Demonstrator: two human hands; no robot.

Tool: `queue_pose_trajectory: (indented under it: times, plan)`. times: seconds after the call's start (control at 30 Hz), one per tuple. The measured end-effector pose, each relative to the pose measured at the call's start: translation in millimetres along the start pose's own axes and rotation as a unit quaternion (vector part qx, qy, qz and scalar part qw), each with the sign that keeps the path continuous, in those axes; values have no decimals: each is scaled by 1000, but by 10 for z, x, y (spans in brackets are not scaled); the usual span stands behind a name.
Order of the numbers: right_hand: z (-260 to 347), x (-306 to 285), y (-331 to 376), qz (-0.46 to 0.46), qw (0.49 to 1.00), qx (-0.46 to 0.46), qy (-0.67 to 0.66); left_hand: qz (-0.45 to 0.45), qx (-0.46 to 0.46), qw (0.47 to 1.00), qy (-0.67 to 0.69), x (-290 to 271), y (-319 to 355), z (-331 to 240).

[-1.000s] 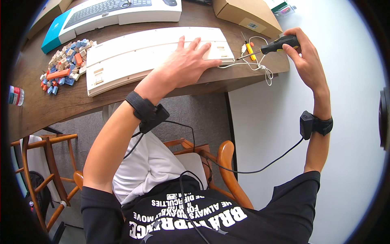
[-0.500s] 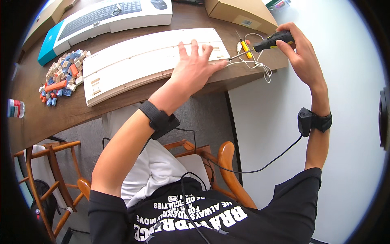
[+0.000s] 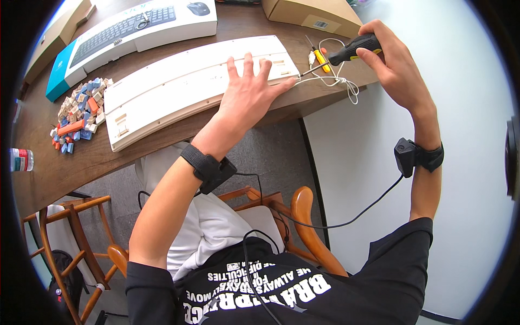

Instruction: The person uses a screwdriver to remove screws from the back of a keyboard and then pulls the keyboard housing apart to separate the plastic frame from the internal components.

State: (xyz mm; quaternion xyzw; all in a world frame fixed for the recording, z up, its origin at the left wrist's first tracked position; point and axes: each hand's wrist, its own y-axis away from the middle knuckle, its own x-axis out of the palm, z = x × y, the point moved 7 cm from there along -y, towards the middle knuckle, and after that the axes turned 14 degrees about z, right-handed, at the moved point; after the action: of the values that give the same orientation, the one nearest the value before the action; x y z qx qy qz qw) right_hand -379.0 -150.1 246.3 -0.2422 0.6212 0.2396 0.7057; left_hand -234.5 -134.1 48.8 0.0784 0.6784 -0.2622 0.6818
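A white keyboard [image 3: 179,81] lies underside up along the table's near edge, its small feet and screw holes showing. My left hand [image 3: 246,89] rests on its right part with the fingers spread. In my right hand [image 3: 392,65] is a black and yellow screwdriver [image 3: 355,50], gripped by the handle. Its shaft slants down to the left, and the tip is at the keyboard's right end, close to my left thumb. Whether the tip sits in a screw or a seam I cannot tell. A white cable [image 3: 346,84] lies loosely bundled beside that end.
A heap of blue, white and orange keycaps [image 3: 81,116] lies left of the keyboard. Behind stand a keyboard-and-mouse box [image 3: 141,32] and a cardboard box [image 3: 314,16]. A smaller yellow screwdriver [image 3: 320,60] lies by the cable. A white wall or panel [image 3: 368,162] borders the right side.
The view has shifted slightly, so the table things sit a little further left. Both hands keep their places, the left on the keyboard and the right on the screwdriver.
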Motion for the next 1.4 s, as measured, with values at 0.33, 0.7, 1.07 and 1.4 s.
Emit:
queue_pose_trajectory:
  times: [0.33,0.7,1.07,1.4]
  plan:
    - [83,0,-14,-2,999,-2,38,-25,1,1000,11,-6,2,-6]
    - [51,4,-25,-7,999,13,40,-25,-1,1000,17,-12,14,-14]
    - [25,26,-82,0,997,14,77,-24,-3,1000,16,1,16,0]
    - [-165,-40,-286,56,972,119,193,-23,0,999,23,14,1,-32]
